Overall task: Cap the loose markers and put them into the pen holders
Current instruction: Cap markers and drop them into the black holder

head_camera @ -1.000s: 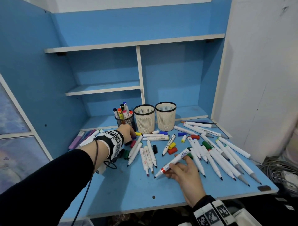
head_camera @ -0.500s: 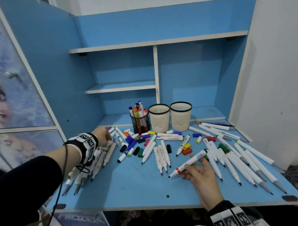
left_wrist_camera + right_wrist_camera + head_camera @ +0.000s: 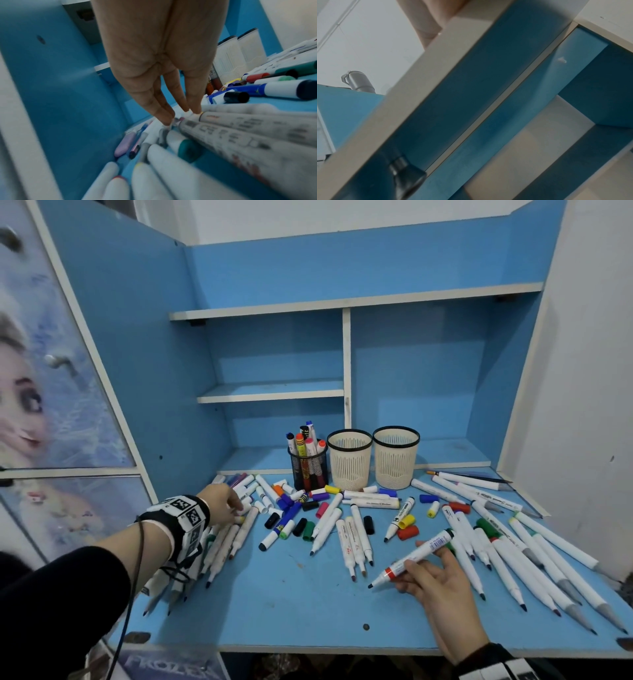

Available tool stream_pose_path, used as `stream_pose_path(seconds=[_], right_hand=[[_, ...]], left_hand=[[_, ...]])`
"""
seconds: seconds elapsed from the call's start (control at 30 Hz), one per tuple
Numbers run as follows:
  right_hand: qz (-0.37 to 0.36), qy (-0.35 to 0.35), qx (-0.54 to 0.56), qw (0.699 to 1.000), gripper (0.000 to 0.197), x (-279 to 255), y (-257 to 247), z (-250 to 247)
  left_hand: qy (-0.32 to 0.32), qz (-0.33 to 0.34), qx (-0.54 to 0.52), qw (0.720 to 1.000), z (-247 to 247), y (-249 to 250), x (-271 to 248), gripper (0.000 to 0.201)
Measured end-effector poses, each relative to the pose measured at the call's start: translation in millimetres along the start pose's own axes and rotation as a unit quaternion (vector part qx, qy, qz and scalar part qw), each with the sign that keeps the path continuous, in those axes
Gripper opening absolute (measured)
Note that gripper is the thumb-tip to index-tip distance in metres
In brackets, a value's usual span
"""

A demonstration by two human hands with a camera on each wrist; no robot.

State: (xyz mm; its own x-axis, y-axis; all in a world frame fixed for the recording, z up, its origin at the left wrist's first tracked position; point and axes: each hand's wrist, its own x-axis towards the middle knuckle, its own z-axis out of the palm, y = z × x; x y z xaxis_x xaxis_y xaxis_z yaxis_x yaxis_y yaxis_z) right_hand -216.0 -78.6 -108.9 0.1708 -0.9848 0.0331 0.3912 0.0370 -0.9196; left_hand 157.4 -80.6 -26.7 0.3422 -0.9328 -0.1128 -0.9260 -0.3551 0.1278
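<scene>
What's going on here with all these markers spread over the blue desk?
A person is sorting loose markers on a blue desk. Their right hand holds an uncapped white marker with a red band. Their left hand reaches into the pile of white markers at the desk's left side, fingertips touching them. A black mesh pen holder has some capped markers in it; nothing shows above the rims of the two cream plastic holders. Many markers and coloured caps lie loose.

Child's study corner at home, blue desk (image 3: 291, 604) with shelves, cartoon princess cupboard doors (image 3: 44, 392)
</scene>
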Motion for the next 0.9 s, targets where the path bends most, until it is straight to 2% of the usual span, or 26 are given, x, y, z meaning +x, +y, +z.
stream_pose_path(seconds=[0.27,0.47,0.6,0.7,0.77,0.9], right_hand=[[0.003,0.003,-0.01,1.0,0.042,2,2,0],[0.011,0.004,-0.016,1.0,0.045,1,0,0],[0.012,0.009,-0.011,1.0,0.046,1,0,0],[0.014,0.009,-0.006,1.0,0.045,0,-1,1],[0.018,0.013,0.011,1.0,0.048,-1,-3,2],[0.032,0.019,0.066,0.997,0.055,-5,-12,4]], left_hand=[[-0.028,0.092,-0.027,0.995,4,45,3,0.031],[-0.051,0.075,0.011,0.996,10,61,8,0.025],[-0.043,0.047,0.025,0.998,12,67,6,0.029],[-0.002,0.047,-0.022,0.999,6,69,-1,0.032],[0.027,0.06,-0.065,0.996,-1,74,-10,0.025],[0.073,0.112,-0.208,0.969,-16,92,-44,0.012]])
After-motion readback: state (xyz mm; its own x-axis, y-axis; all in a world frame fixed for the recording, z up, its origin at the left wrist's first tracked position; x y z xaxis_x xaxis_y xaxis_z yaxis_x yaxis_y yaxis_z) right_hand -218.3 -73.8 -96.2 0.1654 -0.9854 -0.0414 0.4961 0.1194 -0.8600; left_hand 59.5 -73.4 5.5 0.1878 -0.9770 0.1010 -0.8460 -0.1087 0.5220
